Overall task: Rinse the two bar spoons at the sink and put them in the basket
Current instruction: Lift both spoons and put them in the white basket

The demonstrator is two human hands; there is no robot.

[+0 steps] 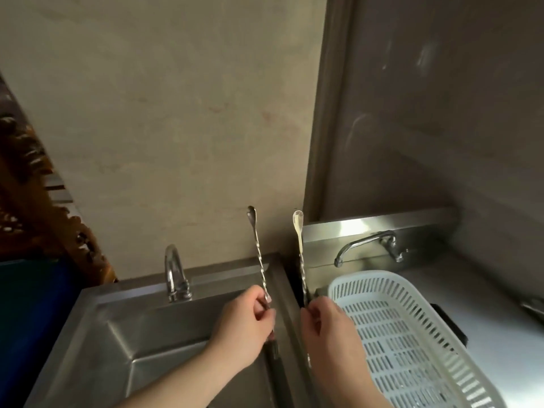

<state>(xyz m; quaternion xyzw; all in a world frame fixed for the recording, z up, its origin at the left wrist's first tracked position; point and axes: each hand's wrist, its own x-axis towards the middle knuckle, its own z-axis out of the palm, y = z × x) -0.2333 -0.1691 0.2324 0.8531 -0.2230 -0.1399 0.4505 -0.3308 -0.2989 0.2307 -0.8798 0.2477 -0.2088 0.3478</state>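
My left hand (245, 322) grips the lower part of a long twisted steel bar spoon (258, 252), held upright with its small bowl at the top, above the right edge of the steel sink (117, 337). My right hand (326, 331) holds a second bar spoon (300, 248) the same way, bowl up, over the gap between the sink and the neighbouring basin. A white slotted plastic basket (412, 334) sits just right of my right hand and looks empty.
A curved tap (173, 272) stands at the back of the left sink; no water runs from it. A second tap (368, 245) juts from the steel backsplash above the basket. A beige wall rises behind. A blue surface lies at far left.
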